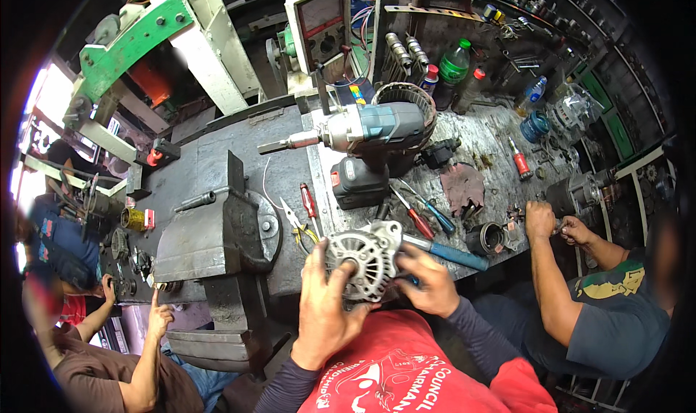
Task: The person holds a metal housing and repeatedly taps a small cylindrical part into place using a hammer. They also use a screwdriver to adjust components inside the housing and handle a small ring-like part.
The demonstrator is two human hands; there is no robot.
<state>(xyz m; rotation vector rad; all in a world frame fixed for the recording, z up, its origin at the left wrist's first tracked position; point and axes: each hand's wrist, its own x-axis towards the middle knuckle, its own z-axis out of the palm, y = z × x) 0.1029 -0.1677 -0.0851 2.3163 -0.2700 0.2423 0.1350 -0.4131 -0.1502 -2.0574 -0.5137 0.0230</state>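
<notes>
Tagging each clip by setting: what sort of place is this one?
Most likely an auto-electrical repair workshop: both hands hold an alternator housing at a grimy metal workbench that carries a heavy vise, a cordless impact wrench and scattered screwdrivers.

One view only — head-worn fisheye, looking steeply down and forward over the wearer's chest onto the counter (239,159). Close range: left hand (326,308) and right hand (428,286) sit low-centre, forearms entering from the lower edge. Edges bow toward a dark rim. Co-workers show at far left and right — periphery.
</notes>
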